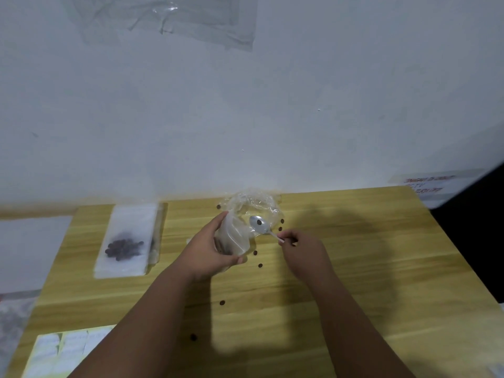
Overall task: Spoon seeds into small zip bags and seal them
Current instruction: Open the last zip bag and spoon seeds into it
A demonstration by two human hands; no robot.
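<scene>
My left hand grips a small clear zip bag upright above the wooden table. My right hand pinches the handle of a metal spoon. One dark seed lies in the spoon's bowl, which sits just right of the bag's mouth. A crumpled clear plastic bag lies behind the spoon. Loose dark seeds are scattered on the table around and in front of my hands. At the left, a filled zip bag with several dark seeds lies flat on a stack of bags.
The table stands against a white wall. Paper sheets or labels lie at the front left corner. Single seeds sit at the near centre and further toward me. The table's right edge drops off into a dark area.
</scene>
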